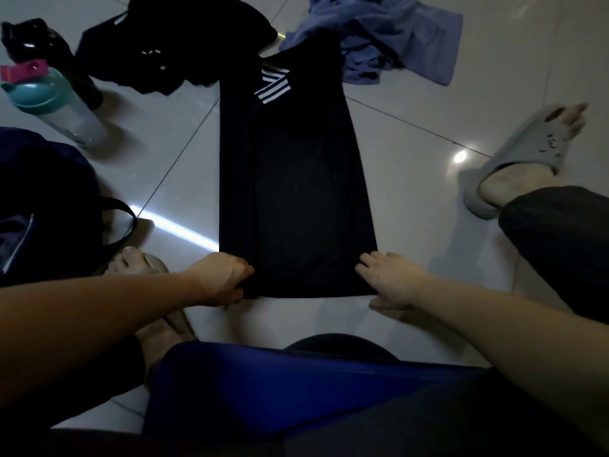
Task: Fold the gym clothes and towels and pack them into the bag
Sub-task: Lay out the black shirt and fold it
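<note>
A black shirt with white stripes point(290, 179) lies flat on the tiled floor, folded into a long narrow strip running away from me. My left hand point(219, 278) grips its near left corner, fingers curled under the hem. My right hand point(389, 278) pinches the near right corner, thumb under the hem and fingers on top. A dark bag point(43, 206) with a black strap sits at the left edge. A crumpled blue towel point(382, 37) lies beyond the shirt's far end. Another black garment point(171, 44) is heaped at the upper left.
A bottle with a teal lid and pink cap point(52, 103) lies at the left, with a black object point(29, 37) behind it. My feet in grey slippers point(517, 159) flank the shirt. A blue cloth point(280, 390) covers my lap.
</note>
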`<move>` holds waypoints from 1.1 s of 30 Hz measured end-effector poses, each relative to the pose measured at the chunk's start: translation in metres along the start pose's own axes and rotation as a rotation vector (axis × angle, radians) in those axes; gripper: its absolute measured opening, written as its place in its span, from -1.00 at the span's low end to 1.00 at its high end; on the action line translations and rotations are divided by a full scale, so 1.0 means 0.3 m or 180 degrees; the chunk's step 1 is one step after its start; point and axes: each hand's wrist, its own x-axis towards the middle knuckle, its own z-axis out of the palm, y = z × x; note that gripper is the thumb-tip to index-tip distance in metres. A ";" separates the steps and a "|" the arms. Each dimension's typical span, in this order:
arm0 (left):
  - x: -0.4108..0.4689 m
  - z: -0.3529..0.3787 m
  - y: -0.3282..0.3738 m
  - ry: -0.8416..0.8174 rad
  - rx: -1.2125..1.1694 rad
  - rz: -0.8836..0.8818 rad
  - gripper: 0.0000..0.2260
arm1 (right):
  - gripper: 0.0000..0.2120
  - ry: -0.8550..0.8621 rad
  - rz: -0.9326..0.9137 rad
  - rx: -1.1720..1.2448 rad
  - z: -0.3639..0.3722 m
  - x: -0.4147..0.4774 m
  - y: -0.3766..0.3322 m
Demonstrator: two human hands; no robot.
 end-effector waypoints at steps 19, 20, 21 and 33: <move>0.027 -0.113 0.002 -0.0911 -0.1276 -0.0561 -0.94 | -0.67 0.0260 0.0382 0.0971 -0.053 -0.007 0.020; 0.032 -0.128 0.001 -0.1024 -0.1291 -0.0563 -0.90 | -0.69 0.0203 0.0476 0.1233 -0.072 0.003 0.023; 0.035 -0.141 -0.003 -0.1090 -0.1310 -0.0583 -0.87 | -0.75 0.0152 0.0518 0.1462 -0.092 0.015 0.026; 0.044 -0.344 -0.133 -0.0389 -0.2092 -0.1208 -0.80 | -0.95 0.0358 0.0887 0.2947 -0.259 0.071 0.175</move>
